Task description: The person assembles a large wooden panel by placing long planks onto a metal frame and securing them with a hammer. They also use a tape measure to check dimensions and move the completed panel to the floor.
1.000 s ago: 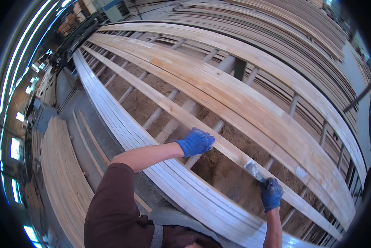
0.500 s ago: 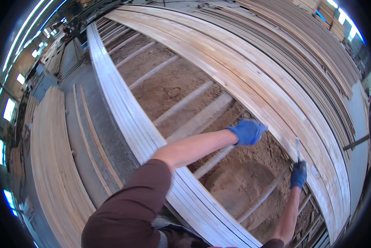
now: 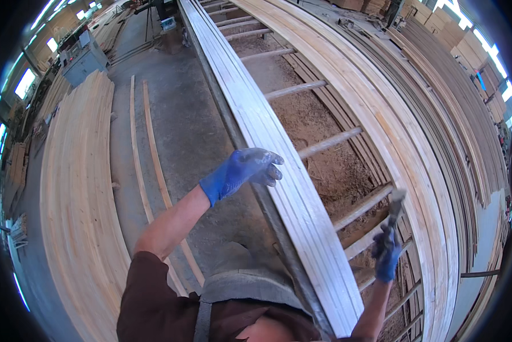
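My left hand (image 3: 249, 169), in a blue glove, is raised at the left edge of the pale, whitish bundle of long boards (image 3: 267, 122). Its fingers are loosely bent and apart, with nothing in them. My right hand (image 3: 386, 255), in a darker blue glove, is closed around the handle of a putty knife (image 3: 396, 206). The blade points away from me, beside the left edge of the wide light-wood boards (image 3: 401, 139). Whether the blade touches them I cannot tell.
Round rollers (image 3: 330, 142) bridge the gap between the two board rows, above a sawdust-covered floor (image 3: 330, 176). At left lie a tall board stack (image 3: 79, 182) and two thin strips (image 3: 153, 142). More stacked boards (image 3: 444, 85) stand at far right; a grey cabinet (image 3: 85, 60) is at far left.
My left hand has moved left from the wide boards, across the gap, to the whitish boards. My right hand has shifted slightly left, still holding the putty knife. The view has turned and shifted.
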Demonstrator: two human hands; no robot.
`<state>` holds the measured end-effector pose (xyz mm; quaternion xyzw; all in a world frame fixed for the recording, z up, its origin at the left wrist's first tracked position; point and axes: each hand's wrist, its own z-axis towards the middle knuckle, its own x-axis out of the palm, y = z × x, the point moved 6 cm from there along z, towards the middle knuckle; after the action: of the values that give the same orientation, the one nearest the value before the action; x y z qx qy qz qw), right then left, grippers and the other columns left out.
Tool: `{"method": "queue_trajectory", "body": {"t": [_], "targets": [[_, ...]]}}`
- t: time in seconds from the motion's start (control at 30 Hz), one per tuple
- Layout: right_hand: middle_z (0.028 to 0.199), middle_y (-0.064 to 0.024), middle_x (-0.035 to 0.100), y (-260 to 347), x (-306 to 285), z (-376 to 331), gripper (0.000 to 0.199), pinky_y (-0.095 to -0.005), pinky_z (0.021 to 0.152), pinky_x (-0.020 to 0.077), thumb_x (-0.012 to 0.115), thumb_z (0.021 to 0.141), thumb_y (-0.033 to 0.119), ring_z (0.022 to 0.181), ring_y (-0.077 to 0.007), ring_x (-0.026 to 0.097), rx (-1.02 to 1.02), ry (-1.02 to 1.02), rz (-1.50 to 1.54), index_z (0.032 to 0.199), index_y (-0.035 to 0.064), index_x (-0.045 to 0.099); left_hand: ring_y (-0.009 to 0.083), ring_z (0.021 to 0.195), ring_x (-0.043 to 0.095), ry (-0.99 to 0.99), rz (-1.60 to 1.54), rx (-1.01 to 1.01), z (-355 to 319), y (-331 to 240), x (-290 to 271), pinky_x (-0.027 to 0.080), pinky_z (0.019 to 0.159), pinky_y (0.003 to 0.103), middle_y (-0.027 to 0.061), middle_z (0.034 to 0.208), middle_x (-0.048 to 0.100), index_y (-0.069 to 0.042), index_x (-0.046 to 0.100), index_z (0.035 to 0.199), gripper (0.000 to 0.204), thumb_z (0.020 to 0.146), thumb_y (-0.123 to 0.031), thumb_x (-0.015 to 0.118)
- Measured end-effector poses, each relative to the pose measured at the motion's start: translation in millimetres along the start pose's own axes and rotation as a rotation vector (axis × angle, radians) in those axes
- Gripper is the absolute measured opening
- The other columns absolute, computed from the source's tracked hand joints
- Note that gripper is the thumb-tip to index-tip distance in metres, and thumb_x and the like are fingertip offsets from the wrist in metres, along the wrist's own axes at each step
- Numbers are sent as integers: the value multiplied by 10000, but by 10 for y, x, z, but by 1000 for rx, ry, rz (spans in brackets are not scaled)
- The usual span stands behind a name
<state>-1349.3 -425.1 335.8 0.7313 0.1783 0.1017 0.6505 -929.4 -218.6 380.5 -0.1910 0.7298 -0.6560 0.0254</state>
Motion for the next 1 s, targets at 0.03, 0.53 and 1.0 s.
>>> {"method": "queue_trajectory", "body": {"t": [0.03,0.53,1.0], "targets": [[749,-19,603,189,550,88,455,-199,397,371,569,988,410,500,-53,504,-3,61,9,1225,24,606,227,927,711,-16,-27,-22,11,4,-249,592,865,374,133,1013,719,7,622,1268,461,1045,-376,494],[752,-52,625,551,5322,1210,485,-192,435,330,473,1045,439,493,-67,477,278,674,316,1103,-11,645,207,893,712,-445,-142,-157,159,104,-3608,589,844,353,110,997,716,-7,641,1225,393,1044,-324,499],[739,-39,638,1106,9612,2198,326,-192,454,380,459,1063,254,498,-41,494,108,960,2,1142,-9,635,200,889,717,-742,-309,-12,657,-553,-6888,578,836,335,115,1008,723,-29,651,1216,383,1051,-337,492]]}}
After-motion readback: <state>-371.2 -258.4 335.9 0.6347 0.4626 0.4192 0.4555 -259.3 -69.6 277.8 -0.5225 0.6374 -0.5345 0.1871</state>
